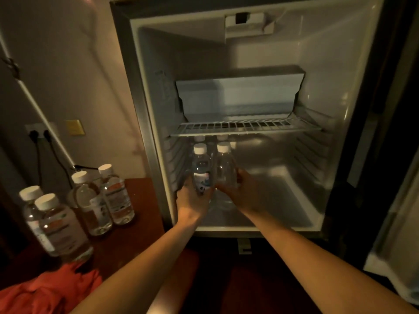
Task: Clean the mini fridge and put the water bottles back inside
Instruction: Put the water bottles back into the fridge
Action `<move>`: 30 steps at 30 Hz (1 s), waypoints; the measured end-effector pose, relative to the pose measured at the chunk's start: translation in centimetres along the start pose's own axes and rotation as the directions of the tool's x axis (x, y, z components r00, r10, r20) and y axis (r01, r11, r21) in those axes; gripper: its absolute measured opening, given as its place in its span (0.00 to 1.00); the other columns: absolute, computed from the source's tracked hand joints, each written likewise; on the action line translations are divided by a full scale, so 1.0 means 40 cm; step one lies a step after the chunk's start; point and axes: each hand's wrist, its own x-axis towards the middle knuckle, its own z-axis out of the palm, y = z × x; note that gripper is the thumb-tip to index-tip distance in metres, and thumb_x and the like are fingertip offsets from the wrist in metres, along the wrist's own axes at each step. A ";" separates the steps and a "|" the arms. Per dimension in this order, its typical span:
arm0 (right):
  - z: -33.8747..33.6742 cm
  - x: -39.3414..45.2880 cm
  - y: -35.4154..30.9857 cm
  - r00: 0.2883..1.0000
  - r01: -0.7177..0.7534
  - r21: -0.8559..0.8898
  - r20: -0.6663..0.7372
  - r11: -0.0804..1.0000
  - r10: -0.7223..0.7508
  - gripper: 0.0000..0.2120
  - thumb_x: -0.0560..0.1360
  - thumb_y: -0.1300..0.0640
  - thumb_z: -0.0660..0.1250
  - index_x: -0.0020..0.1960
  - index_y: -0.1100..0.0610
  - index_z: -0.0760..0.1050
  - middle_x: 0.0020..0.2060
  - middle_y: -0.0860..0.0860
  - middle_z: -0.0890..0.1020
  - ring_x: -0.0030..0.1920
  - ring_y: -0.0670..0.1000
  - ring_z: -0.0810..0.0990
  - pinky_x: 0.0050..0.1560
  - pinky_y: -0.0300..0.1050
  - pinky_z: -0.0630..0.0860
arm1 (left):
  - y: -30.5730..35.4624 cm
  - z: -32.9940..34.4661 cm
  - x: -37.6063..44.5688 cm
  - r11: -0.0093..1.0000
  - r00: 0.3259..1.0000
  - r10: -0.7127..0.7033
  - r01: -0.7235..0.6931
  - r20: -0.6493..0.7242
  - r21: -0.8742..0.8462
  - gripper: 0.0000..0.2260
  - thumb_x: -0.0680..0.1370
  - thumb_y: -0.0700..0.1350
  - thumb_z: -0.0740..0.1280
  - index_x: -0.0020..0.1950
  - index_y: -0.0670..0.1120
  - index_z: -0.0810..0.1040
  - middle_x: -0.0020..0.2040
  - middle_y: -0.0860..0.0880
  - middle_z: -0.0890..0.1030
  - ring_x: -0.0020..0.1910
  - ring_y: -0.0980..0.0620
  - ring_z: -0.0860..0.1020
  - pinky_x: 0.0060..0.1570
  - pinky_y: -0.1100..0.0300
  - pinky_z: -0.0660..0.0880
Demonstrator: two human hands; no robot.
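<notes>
While its door hangs open on the right, the mini fridge (340, 109) takes up most of the view, its white inside bare above the wire shelf (246, 128) and the small freezer box (238, 96). Everything being loaded goes below that shelf, on the fridge floor, at the left side, which looks like a way to fill the space in rows from the back corner outward. Two caps show at the rear there, so some bottles appear to stand in place already (their bodies are too dim to make out).

Left of the fridge, the dark wooden table (140, 200) carries four more water bottles (90, 207), upright, within easy reach and waiting their turn. A red cloth (45, 293) lies bunched at the near edge of it, presumably the wiping rag, so the cleaning seems finished and the restocking about half done.

Both arms reach in low. The left hand (192, 200) curls round the lower part of the labelled bottle (202, 171), fingers wrapped and thumb at its left side. The right hand (240, 191) grips the clear bottle (225, 171) just beside it in the same way. Both bottles are upright, side by side and nearly touching.
</notes>
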 end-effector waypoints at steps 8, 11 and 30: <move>0.012 0.021 0.006 0.997 0.069 -0.067 -0.034 0.995 -0.072 0.17 0.66 0.45 0.79 0.47 0.34 0.74 0.42 0.25 0.79 0.43 0.31 0.79 0.38 0.26 0.71 | -0.004 0.017 0.019 0.995 0.999 0.029 -0.026 0.036 -0.092 0.22 0.75 0.45 0.73 0.67 0.46 0.72 0.58 0.47 0.80 0.58 0.49 0.78 0.54 0.60 0.72; 0.018 0.022 0.022 0.996 0.072 -0.056 -0.043 0.996 -0.075 0.17 0.65 0.48 0.79 0.49 0.37 0.75 0.40 0.29 0.80 0.42 0.33 0.80 0.39 0.27 0.72 | -0.008 0.017 0.019 0.995 0.999 0.010 -0.005 0.050 -0.096 0.22 0.75 0.44 0.73 0.67 0.46 0.71 0.59 0.46 0.80 0.59 0.48 0.78 0.54 0.61 0.70; 0.022 -0.252 -0.256 0.902 0.135 -0.541 0.414 0.830 0.123 0.38 0.72 0.39 0.70 0.76 0.52 0.62 0.72 0.51 0.69 0.72 0.53 0.66 0.70 0.50 0.66 | -0.011 -0.323 -0.236 0.947 0.982 0.066 -0.118 0.180 0.298 0.24 0.75 0.58 0.68 0.68 0.50 0.74 0.61 0.48 0.80 0.61 0.46 0.78 0.57 0.51 0.76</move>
